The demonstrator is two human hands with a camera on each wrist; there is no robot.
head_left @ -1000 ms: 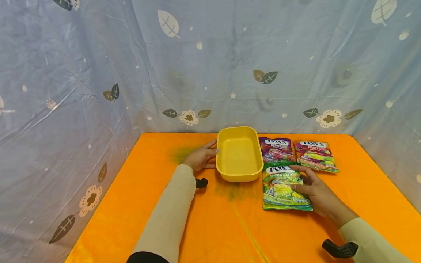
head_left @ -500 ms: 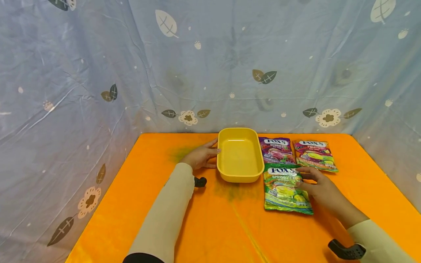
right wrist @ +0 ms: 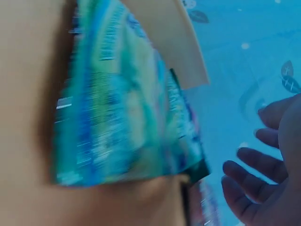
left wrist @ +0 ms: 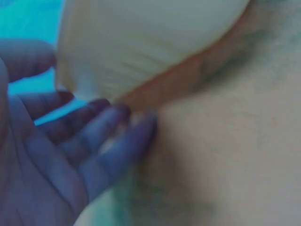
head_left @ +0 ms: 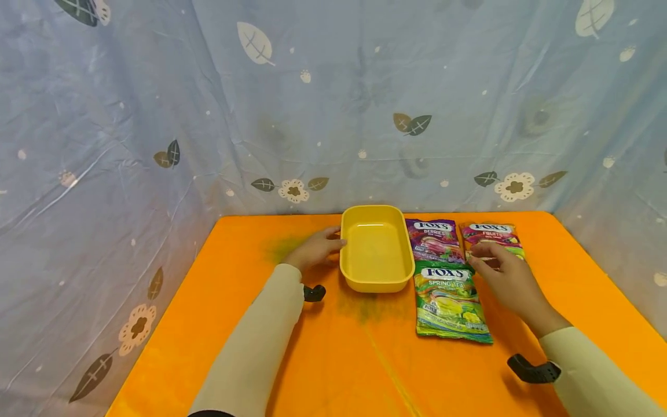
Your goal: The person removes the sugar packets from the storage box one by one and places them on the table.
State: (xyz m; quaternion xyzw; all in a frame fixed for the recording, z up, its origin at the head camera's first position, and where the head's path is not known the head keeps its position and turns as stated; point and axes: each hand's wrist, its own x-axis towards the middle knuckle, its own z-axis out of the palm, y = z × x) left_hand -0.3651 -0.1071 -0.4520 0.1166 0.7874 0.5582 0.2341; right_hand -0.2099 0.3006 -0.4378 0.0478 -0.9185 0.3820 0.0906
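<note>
My left hand point(head_left: 315, 250) rests against the left side of an empty yellow plastic tub point(head_left: 377, 286). In the left wrist view its fingers point(left wrist: 94, 127) lie loosely along the tub's wall point(left wrist: 141, 42). My right hand point(head_left: 508, 281) is raised with nothing in it, fingers loosely bent, over the near edge of the Fox's Fruits candy bag point(head_left: 492, 233), partly covering it. The green Fox's Spring Tea candy bag point(head_left: 449, 304) lies just left of that hand. Blurred, the same green bag point(right wrist: 117, 103) shows in the right wrist view, apart from the spread fingers point(right wrist: 256, 162).
A purple Fox's Berries candy bag point(head_left: 433, 240) lies between the tub and the Fruits bag, touching or nearly touching the green bag. An orange cloth point(head_left: 333, 359) covers the table. Patterned grey-blue curtains point(head_left: 333, 104) stand behind and at the sides.
My right hand has come off the green Spring Tea bag and moved up and away toward the Fruits bag. The left hand stays at the tub. The view has shifted slightly.
</note>
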